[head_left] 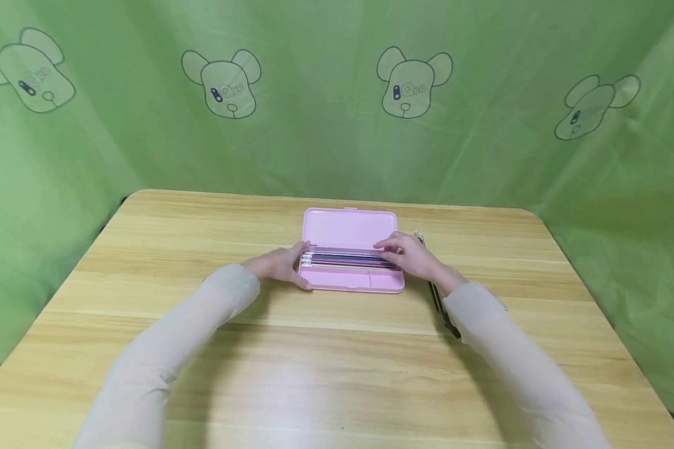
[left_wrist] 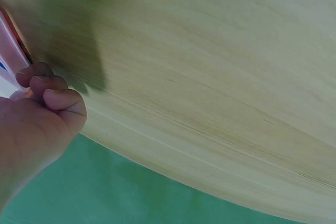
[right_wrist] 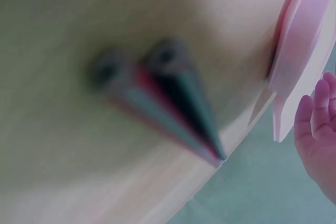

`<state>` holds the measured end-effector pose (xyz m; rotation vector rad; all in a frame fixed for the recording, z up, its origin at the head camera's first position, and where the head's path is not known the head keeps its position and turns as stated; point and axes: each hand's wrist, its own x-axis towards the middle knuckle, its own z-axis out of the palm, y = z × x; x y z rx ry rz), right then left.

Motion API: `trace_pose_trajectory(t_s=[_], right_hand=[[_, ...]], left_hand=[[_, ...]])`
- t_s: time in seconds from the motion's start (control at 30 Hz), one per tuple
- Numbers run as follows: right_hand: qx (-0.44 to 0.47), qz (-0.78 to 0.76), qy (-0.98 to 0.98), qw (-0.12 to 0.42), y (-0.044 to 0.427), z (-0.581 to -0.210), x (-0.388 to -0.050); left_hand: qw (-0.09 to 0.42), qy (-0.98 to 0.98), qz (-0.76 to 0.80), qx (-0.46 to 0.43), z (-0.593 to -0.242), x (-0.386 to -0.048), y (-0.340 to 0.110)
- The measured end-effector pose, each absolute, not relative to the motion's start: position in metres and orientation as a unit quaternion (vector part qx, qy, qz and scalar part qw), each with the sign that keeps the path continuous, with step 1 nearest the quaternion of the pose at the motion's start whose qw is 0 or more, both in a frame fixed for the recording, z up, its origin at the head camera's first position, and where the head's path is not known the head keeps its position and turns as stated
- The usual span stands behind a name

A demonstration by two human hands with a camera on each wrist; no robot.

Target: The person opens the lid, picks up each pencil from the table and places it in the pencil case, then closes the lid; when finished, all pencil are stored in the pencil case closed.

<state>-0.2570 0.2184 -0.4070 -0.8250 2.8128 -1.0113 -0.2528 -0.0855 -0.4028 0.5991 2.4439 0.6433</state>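
A pink pencil case (head_left: 348, 229) lies with its lid raised on the table. Several dark and coloured pencils (head_left: 342, 257) lie side by side in its rear compartment. At the case's left end, my left hand (head_left: 281, 264) grips the rim, thumb at the front corner; the left wrist view shows its curled fingers (left_wrist: 58, 90) against the edge. My right hand (head_left: 414, 257) is over the right end of the pencils, its fingers loosely bent; whether they touch the pencils is hidden. Right of the case, two pencils (right_wrist: 181, 103) lie on the table, partly under my right forearm.
The case's front compartment (head_left: 337, 277) has a small divider near its right side. The wooden table (head_left: 314, 368) ends at a rounded far edge. A green curtain (head_left: 320, 143) with mouse-head drawings hangs behind it and at both sides.
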Motion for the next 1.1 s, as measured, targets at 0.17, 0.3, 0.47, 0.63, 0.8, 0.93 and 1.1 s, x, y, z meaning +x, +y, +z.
trace_pose_trajectory(t_s=[0.17, 0.3, 0.47, 0.63, 0.8, 0.93, 1.1], right_hand=[[-0.254, -0.337, 0.906, 0.026, 0.235, -0.408, -0.252], [-0.237, -0.335, 0.911, 0.035, 0.247, -0.409, -0.250], [-0.220, -0.332, 0.917, 0.034, 0.264, -0.410, -0.247], [-0.208, -0.323, 0.923, 0.027, 0.276, -0.409, -0.244], [-0.201, -0.310, 0.929, 0.022, 0.285, -0.408, -0.240], [-0.186, -0.317, 0.929, 0.037, 0.292, -0.409, -0.237], [-0.165, -0.326, 0.929, 0.063, 0.296, -0.408, -0.232]], left_hand=[[0.270, 0.906, 0.242, 0.221, -0.404, -0.254, -0.083], [0.268, 0.905, 0.244, 0.222, -0.406, -0.254, -0.084], [0.270, 0.905, 0.245, 0.222, -0.405, -0.254, -0.085], [0.271, 0.905, 0.245, 0.219, -0.403, -0.254, -0.085], [0.269, 0.904, 0.246, 0.223, -0.402, -0.254, -0.086], [0.268, 0.904, 0.245, 0.226, -0.405, -0.255, -0.086], [0.262, 0.905, 0.243, 0.229, -0.407, -0.255, -0.088]])
